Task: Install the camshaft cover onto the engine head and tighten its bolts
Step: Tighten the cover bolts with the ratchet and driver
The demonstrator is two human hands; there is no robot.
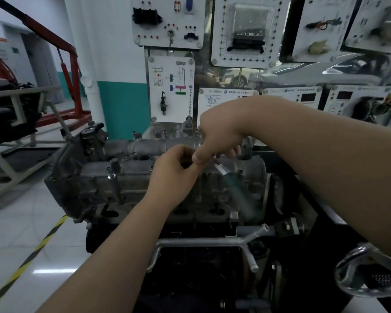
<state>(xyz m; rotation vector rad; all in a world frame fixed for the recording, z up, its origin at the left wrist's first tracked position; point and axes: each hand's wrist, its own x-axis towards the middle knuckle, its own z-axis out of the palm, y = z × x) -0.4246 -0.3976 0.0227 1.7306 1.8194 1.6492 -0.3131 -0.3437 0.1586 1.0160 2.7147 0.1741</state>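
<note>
Cover (131,170) sits on head (122,193), long axis left–right across view, top face up. Cast metal: judged heavy and stiff; lift by both ends. Right grip (219,136) curls round top of green-handled tool (234,190), which is blurred. Left grip (174,175) curled, touching right thumb; contents hidden.

Single head-worn wide-angle view, facing forward and down, close over the engine (158,177), wall panels (171,89) behind
</note>
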